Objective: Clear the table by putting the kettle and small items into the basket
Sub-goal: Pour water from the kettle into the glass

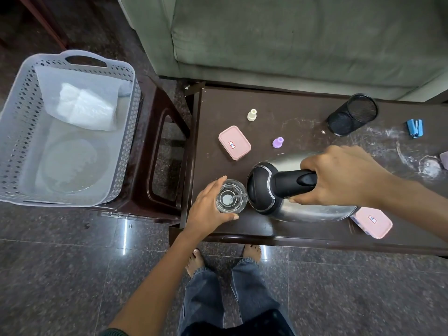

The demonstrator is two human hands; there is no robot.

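Note:
A steel kettle (315, 213) with a black lid and handle is tilted on its side over the dark table (303, 112), its spout at the rim of a clear glass (231, 196). My right hand (344, 177) grips the kettle's black handle. My left hand (208, 206) holds the glass from its left side, near the table's front left corner. A grey perforated basket (14, 122) stands on a dark stool to the left of the table and holds white bags.
On the table lie a pink lidded box (234, 142), a second pink box (374, 223) partly under the kettle, a cream cap (252, 115), a purple cap (278, 142), a black mesh cup (352, 115) on its side and a blue clip (415, 128). A green sofa (303, 37) stands behind.

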